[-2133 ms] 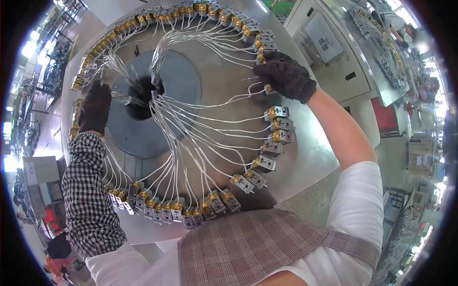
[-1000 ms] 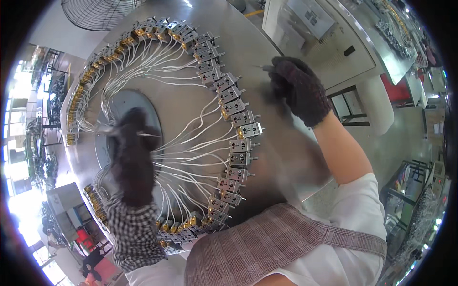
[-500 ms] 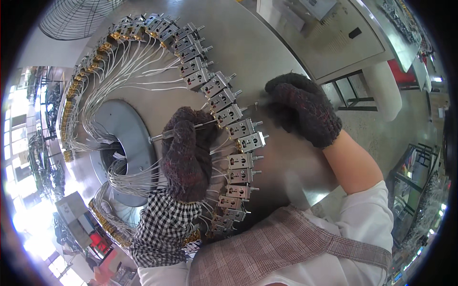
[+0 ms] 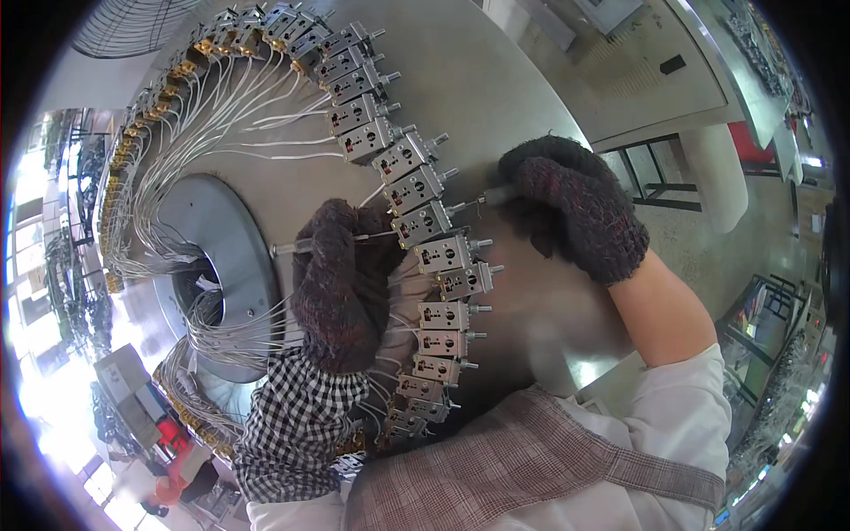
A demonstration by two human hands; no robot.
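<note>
Small silver metal boxes (image 4: 423,225) with threaded stems and thin white wires stand in a curved row on a round metal table. My left hand (image 4: 341,288), in a dark knitted glove, is closed around a thin-shafted, screwdriver-like tool (image 4: 285,250). Its shaft reaches toward one box from the wire side; whether the tip touches is unclear. Across the row, my right hand (image 4: 571,202), gloved alike, is closed on a small grey rod-like tool (image 4: 501,193). This tool's thin tip is close to that box's stem. The glove hides most of it.
White wires (image 4: 239,332) run through a grey ring-shaped hub (image 4: 252,257) inside the row. Farther boxes with brass-coloured parts curve around the left. A wire fan guard (image 4: 133,26) is at the far left, a grey cabinet (image 4: 633,80) at the far right. Another person is at lower left.
My view has shifted slightly, so the boxes and hub sit a little differently in it. Both hands keep their grips, and the left hand's tool still reaches toward the row.
</note>
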